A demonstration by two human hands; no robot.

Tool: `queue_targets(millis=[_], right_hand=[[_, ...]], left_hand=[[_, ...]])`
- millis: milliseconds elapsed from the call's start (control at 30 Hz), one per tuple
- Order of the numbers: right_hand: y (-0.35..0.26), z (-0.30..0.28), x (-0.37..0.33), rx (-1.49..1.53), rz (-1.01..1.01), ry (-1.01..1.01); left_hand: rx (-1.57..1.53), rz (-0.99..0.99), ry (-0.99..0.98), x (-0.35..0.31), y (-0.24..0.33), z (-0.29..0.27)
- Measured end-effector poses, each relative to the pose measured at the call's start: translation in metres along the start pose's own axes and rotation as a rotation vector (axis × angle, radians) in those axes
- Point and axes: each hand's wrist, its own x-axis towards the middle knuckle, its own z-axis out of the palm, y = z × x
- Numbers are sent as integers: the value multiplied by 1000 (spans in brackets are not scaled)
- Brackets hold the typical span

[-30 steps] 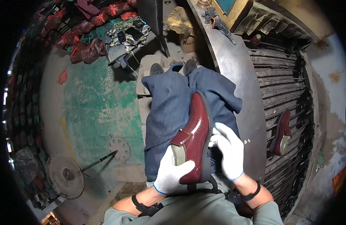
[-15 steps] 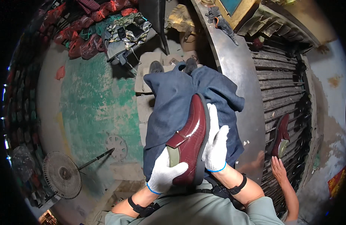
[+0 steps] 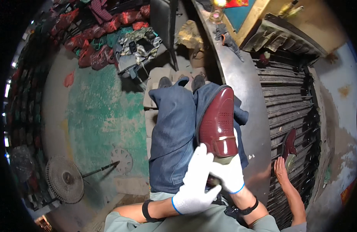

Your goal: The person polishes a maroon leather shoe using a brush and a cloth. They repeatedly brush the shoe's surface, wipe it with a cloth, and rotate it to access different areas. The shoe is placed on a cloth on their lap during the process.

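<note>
Above my lap, toe pointing away, I have a glossy dark red leather loafer [image 3: 219, 120] with a strap and a thin metal bar across it. My right hand [image 3: 230, 176], in a white knit glove with a blue cuff, grips it at the greenish heel opening; part of that hand is behind the shoe. Gloved the same way, my left hand [image 3: 198, 181] has its fingers stretched out. Its fingertips reach the shoe's left side beside the strap, and its thumb points right below the heel.
At right, a co-worker's bare hand [image 3: 280, 170] is at another dark red loafer [image 3: 290, 143] on a slatted conveyor [image 3: 283, 92]. A metal ledge [image 3: 244, 77] runs alongside me, a dark glove [image 3: 229, 44] on it. A fan [image 3: 66, 178] stands at left, red bags [image 3: 101, 56] behind.
The loafer has turned from its side to show its upper, and moved right and away. My right hand has shifted to its heel opening; my left hand has let go there and opened flat.
</note>
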Motion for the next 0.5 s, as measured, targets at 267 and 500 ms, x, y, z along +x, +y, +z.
queue_targets(millis=[267, 500], right_hand=[[5, -42, -1, 720, 229, -71], [18, -49, -4, 775, 285, -129]], left_hand=[[-531, -254, 225, 65, -41, -12], [-317, -435, 36, 99, -43, -3]])
